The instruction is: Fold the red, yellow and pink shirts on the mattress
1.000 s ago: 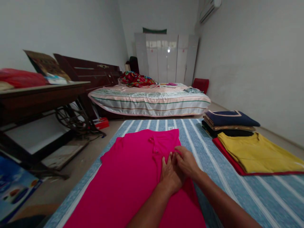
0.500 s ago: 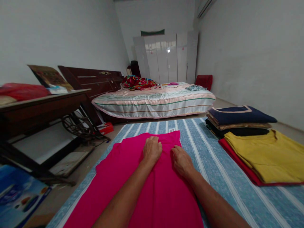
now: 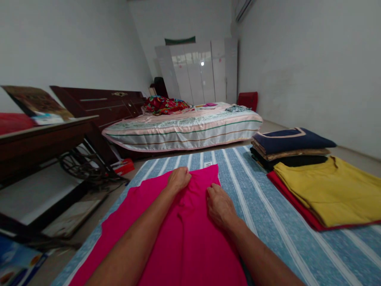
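A bright pink garment (image 3: 166,238) lies spread on the blue-and-white striped surface (image 3: 268,198), with creases between my hands. My left hand (image 3: 179,179) is closed on the fabric near its far edge. At the garment's right edge, my right hand (image 3: 219,204) pinches the cloth, fingers bent and pressed together. The far right corner of the garment lies beyond my right hand. Both forearms cover part of the pink fabric.
On the right, a yellow garment (image 3: 330,190) lies over a red one (image 3: 290,198). Behind them is a stack topped by a navy garment (image 3: 294,141). A bed (image 3: 184,129) stands ahead, and a sewing table (image 3: 44,137) stands left.
My left hand has shifted left relative to the garment's far right corner, and the cloth between my hands is more wrinkled. The camera view has turned slightly right.
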Available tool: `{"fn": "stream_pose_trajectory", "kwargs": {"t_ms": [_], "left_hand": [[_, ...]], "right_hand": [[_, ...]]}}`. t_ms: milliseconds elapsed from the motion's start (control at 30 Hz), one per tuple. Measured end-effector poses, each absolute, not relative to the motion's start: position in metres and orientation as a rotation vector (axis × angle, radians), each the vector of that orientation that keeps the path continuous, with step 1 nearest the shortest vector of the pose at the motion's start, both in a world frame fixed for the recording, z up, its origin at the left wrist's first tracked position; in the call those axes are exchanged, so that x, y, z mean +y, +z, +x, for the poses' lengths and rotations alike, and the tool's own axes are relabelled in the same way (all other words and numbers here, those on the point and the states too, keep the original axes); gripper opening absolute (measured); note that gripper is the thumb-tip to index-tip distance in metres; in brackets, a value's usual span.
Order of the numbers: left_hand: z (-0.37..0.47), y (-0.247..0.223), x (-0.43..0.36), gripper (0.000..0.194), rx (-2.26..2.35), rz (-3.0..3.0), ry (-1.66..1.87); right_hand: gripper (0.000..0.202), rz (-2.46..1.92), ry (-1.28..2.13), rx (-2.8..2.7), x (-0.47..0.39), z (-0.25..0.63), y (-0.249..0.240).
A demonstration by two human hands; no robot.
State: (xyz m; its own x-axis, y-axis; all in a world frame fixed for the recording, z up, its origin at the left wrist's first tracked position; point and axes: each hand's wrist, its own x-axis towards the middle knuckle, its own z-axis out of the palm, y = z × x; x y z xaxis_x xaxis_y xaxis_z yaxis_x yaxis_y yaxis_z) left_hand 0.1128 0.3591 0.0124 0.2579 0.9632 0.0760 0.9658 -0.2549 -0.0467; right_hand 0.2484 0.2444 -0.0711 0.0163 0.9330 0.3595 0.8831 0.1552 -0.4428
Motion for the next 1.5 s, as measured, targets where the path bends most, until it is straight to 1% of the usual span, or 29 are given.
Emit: {"fn": "stream_pose_trajectory", "kwargs": {"t_ms": [67,233,367,467,567,700,800,933,1000,1200,1367,1500], "left_hand": [[0.109,0.015,0.359,0.026,-1.883,-2.379,-0.058],[0.109,0.009,0.357,0.028,-1.939,-2.331,0.065],[0.121,0.005,0.358,0.025,-1.921,-2.335,0.086],[0.141,0.005,0.365,0.024,-1.844,-2.413,0.048],[0.165,0.003,0.376,0.029,-1.771,-2.541,-0.020],[0.193,-0.005,0.393,0.030,-1.814,-2.620,-0.081],[0.203,-0.008,0.402,0.026,-1.873,-2.643,-0.112],[0.206,-0.010,0.411,0.014,-1.931,-2.693,-0.131],[0.204,-0.011,0.415,0.010,-1.943,-2.725,-0.167],[0.201,-0.010,0.422,0.013,-1.992,-2.783,-0.317],[0.207,-0.011,0.424,0.029,-2.070,-2.844,-0.347],[0.209,-0.014,0.426,0.031,-2.140,-2.901,-0.398]], "right_hand": [[0.027,-1.734,0.097,-1.877,0.245,0.248,-0.072],[0.034,-1.755,0.070,-1.907,0.245,0.247,-0.074],[0.037,-1.764,0.077,-1.905,0.244,0.246,-0.073],[0.038,-1.760,0.086,-1.920,0.243,0.247,-0.071],[0.039,-1.766,0.095,-1.935,0.242,0.247,-0.069],[0.037,-1.768,0.093,-1.923,0.242,0.247,-0.069],[0.036,-1.765,0.103,-1.915,0.244,0.247,-0.071],[0.036,-1.771,0.086,-1.899,0.244,0.247,-0.072],[0.036,-1.779,0.066,-1.897,0.244,0.246,-0.071],[0.035,-1.770,0.044,-1.902,0.244,0.247,-0.070],[0.037,-1.780,0.053,-1.920,0.246,0.247,-0.073],[0.037,-1.782,0.057,-1.922,0.246,0.247,-0.072]]}}
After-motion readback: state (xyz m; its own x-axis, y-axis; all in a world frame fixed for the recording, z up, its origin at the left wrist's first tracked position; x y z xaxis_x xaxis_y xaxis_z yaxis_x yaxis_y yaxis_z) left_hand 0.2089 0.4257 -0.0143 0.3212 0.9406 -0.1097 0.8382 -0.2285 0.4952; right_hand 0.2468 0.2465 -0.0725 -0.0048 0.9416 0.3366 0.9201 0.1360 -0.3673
